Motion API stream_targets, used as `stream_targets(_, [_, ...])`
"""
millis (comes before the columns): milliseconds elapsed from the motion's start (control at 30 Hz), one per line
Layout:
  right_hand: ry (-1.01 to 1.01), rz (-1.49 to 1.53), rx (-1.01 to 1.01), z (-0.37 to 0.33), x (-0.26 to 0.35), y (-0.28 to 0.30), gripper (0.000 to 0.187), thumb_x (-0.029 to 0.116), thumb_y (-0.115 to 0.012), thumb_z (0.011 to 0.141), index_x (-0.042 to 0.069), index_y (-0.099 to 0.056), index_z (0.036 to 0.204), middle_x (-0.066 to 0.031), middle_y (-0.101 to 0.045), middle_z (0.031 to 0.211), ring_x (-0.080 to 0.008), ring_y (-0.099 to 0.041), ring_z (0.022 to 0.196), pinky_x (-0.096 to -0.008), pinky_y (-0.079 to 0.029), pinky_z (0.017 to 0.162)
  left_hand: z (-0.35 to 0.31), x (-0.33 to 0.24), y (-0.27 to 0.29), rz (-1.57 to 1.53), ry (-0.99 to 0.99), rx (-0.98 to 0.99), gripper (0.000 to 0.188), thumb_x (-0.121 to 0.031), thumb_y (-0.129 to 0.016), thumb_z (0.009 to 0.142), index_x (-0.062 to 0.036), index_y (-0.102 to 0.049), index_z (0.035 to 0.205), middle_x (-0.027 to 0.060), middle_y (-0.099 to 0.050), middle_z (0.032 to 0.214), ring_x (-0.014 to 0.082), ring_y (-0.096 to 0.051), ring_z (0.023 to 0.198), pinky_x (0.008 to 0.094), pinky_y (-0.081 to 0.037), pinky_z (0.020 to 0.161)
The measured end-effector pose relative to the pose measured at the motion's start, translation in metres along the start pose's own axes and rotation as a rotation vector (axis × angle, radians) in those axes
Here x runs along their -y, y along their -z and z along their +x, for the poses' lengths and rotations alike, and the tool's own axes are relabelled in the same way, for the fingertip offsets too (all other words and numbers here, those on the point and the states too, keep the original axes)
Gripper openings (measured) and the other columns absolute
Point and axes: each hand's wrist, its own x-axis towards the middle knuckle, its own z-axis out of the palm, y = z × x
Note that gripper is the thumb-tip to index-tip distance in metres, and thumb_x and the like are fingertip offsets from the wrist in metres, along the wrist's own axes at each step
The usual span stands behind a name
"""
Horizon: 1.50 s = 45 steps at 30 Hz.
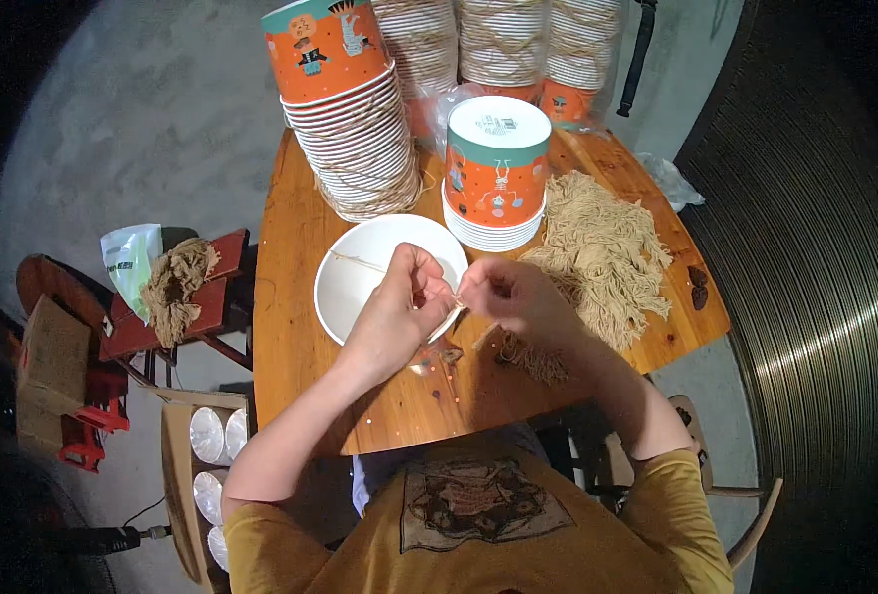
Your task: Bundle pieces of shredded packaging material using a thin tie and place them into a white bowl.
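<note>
While the far-left tub stack [352, 153] already carries string and a string pile [607, 252] remains at right, the near white tub [350, 292] seems unfinished. At its near-right rim, left hand [406, 305] and right hand [520, 300] meet, wrists turned inward, fingertips pinched closed on string [458, 302].

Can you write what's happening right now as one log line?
left hand + right hand: pinching apparent thin string | beneath left hand: white bowl | right of bowl: yarn heap | beyond: upside-down cups
</note>
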Motion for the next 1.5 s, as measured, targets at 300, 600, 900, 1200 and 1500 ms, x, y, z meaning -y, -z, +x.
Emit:
stream_targets(300, [-0.278, 0.227, 0.04, 0.005, 0.025, -0.003, 0.013, 0.018, -0.056, 0.09, 0.005, -0.056, 0.089, 0.0067, -0.04, 0.064, -0.0032, -0.036, 0.054, -0.0198, -0.033, 0.051, -0.002, 0.009, 0.006, 0.043, -0.044, -0.037, 0.021, -0.005, -0.057, 0.088, -0.0051, -0.039, 0.097, 0.0015, -0.051, 0.083, 0.0079, -0.05, 0.074, 0.0232, -0.044, 0.067])
stream_targets(600, [-0.127, -0.093, -0.007, -0.002, 0.015, -0.003, 0.008, 0.009, -0.061, 0.086, 0.005, -0.056, 0.09, 0.0081, -0.042, 0.068, -0.0012, -0.037, 0.06, -0.0184, -0.031, 0.054, -0.001, 0.0, 0.004, 0.085, -0.061, 0.015, 0.022, -0.004, -0.058, 0.088, -0.0049, -0.039, 0.099, 0.0014, -0.05, 0.084, 0.0076, -0.049, 0.075, 0.0225, -0.043, 0.068])
stream_targets(900, [-0.182, 0.016, -0.042, -0.001, 0.009, -0.006, 0.009, 0.012, -0.061, 0.086, 0.005, -0.056, 0.089, 0.0091, -0.044, 0.07, -0.0004, -0.037, 0.062, -0.0179, -0.032, 0.055, 0.003, 0.0, 0.004, 0.087, 0.065, 0.054, 0.022, -0.004, -0.06, 0.086, -0.0034, -0.043, 0.101, 0.003, -0.051, 0.084, 0.0096, -0.049, 0.075, 0.0235, -0.044, 0.067])
stream_targets(1200, [-0.108, -0.103, -0.109, -0.003, 0.012, -0.011, 0.009, 0.011, -0.06, 0.087, 0.005, -0.054, 0.086, 0.0076, -0.044, 0.066, -0.0019, -0.039, 0.06, -0.0193, -0.035, 0.054, -0.002, -0.002, 0.007, 0.3, 0.037, 0.05, 0.012, -0.008, -0.059, 0.089, -0.0037, -0.05, 0.096, -0.0015, -0.051, 0.083, 0.006, -0.046, 0.076, 0.0216, -0.042, 0.07])
stream_targets(1500, [-0.022, -0.131, -0.149, -0.004, 0.009, -0.013, 0.008, 0.008, -0.06, 0.086, 0.005, -0.053, 0.09, 0.0042, -0.045, 0.063, -0.0032, -0.042, 0.058, -0.0208, -0.036, 0.053, 0.0, 0.0, 0.006, 0.285, 0.07, 0.046, 0.01, -0.009, -0.058, 0.09, -0.0023, -0.054, 0.094, -0.0016, -0.053, 0.082, 0.0057, -0.046, 0.074, 0.0221, -0.042, 0.068])
